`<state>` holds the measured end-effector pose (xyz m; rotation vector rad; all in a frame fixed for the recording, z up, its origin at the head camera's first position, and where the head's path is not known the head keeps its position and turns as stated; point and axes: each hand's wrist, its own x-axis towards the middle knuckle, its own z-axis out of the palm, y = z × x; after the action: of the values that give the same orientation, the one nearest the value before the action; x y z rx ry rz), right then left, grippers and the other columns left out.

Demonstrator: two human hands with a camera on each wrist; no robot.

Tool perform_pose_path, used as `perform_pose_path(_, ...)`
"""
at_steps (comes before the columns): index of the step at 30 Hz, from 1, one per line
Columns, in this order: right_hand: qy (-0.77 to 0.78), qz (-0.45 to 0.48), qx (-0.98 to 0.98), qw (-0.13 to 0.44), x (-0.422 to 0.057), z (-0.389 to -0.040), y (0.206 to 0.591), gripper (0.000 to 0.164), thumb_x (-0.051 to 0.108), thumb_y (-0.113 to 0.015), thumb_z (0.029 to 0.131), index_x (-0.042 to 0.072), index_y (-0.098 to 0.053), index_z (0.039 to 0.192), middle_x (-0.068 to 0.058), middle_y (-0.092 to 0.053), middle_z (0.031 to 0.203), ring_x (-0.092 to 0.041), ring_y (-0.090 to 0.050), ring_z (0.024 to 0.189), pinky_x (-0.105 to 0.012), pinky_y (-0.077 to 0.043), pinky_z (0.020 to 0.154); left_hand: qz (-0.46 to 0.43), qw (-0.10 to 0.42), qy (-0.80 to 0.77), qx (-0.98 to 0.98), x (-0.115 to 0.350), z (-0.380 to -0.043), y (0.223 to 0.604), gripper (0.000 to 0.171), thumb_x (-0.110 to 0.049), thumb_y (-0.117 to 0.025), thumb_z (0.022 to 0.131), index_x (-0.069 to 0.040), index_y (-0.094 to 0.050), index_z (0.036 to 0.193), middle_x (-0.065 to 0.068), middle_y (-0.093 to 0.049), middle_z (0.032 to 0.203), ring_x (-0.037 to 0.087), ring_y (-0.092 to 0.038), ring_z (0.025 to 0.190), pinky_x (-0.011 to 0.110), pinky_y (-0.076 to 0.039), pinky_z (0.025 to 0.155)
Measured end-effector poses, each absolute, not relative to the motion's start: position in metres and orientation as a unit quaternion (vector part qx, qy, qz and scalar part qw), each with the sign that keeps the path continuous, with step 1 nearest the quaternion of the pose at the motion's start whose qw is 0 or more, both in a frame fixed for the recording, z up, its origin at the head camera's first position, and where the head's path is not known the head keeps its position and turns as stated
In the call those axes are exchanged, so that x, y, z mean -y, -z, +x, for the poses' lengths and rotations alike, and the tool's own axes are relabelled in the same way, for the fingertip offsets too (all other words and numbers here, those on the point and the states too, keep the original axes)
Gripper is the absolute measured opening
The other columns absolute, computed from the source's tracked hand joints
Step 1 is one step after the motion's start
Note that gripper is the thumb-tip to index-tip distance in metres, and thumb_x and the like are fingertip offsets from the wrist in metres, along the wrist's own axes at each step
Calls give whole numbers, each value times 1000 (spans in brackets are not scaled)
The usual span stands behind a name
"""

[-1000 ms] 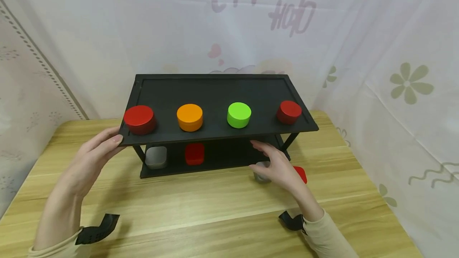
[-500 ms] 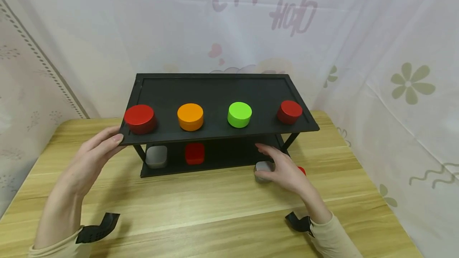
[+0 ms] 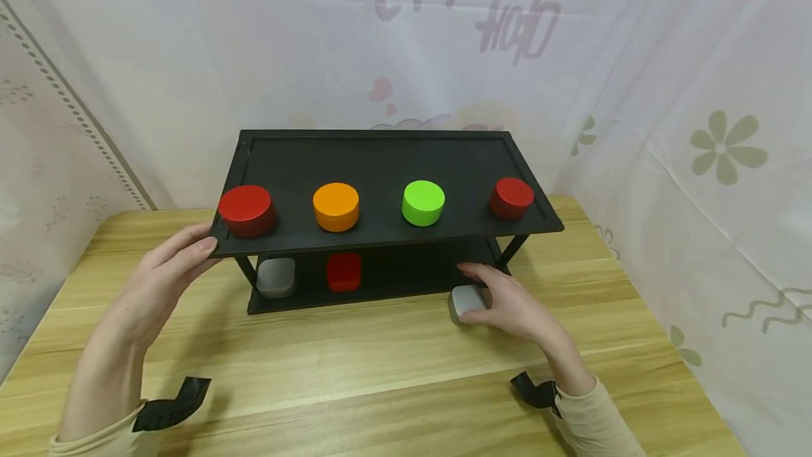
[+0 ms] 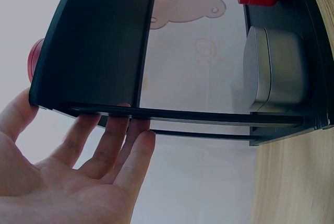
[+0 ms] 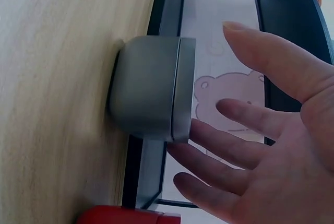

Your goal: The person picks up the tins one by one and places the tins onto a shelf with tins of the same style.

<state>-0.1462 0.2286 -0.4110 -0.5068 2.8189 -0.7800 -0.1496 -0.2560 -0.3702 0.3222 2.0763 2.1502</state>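
My left hand [image 3: 158, 281] grips the left front corner of a black two-tier shelf [image 3: 374, 161], thumb on the top board and fingers under its edge. At the shelf's right front, my right hand [image 3: 517, 305] hovers over a silver square tin [image 3: 465, 298] with its fingers spread. That tin stands on the wooden table by the lower board's front edge. In the right wrist view, the fingertips [image 5: 180, 151] come right at its lid and the thumb is raised apart. A red tin [image 5: 125, 215] lies near it, hidden by the hand in the head view.
On the top board stand a red round tin [image 3: 247, 211], an orange one [image 3: 336, 208], a green one [image 3: 423, 203] and a second red one [image 3: 511, 199]. The lower board bears a silver tin [image 3: 275, 278] and a red square tin [image 3: 344, 272]. A printed curtain [image 3: 317, 55] hangs behind.
My right hand has drawn back to the right and slightly toward me, uncovering more of the silver tin and covering the red one. The left hand keeps its grip.
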Motion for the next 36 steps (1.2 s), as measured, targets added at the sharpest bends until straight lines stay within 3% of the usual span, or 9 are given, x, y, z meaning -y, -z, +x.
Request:
perform_pose_path(19, 231, -169, -951, 120, -234, -147, 417, 63, 23, -84, 68, 19, -55, 124, 1, -59, 119, -15, -54, 100, -34, -46, 84, 109, 62, -710, -693, 256, -150, 369, 36, -12, -41, 100, -5, -44, 136, -6, -58, 123, -1, -53, 114, 9, -37, 95)
perform_pose_path(36, 220, -151, -955, 130, -232, -150, 421, 57, 22, -82, 70, 19, -58, 121, 1, -59, 119, -15, -54, 97, -31, -46, 80, 112, 61, -712, -690, 257, -150, 371, 36, -10, -40, 100, -5, -44, 135, -6, -58, 124, -1, -53, 115, 10, -36, 95)
